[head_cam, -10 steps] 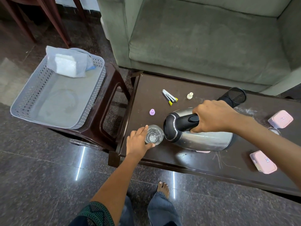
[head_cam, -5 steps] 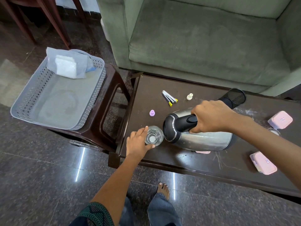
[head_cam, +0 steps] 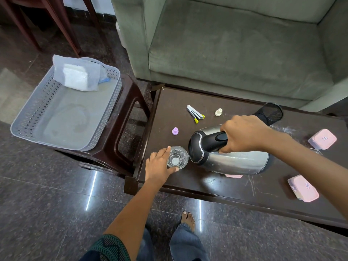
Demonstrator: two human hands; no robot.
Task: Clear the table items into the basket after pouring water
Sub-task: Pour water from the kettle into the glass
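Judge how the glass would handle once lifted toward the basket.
The glass looks rigid and probably fragile, being clear. Water is streaming in from the kettle, so it may slosh if tilted. Its smooth wall could be slippery; the left hand steadies it.

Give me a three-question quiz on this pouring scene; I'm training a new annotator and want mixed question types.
1. True or false: the kettle stands upright on the table.
2. Which hand steadies the glass? A) left hand B) right hand C) neither
3. Fill in: the basket holds a plastic-wrapped white ____.

Key
1. False: it is tilted, with a thin stream running from its spout into the glass.
2. A: the left hand cups the glass; the right hand's grip is on the kettle handle.
3. Pack.
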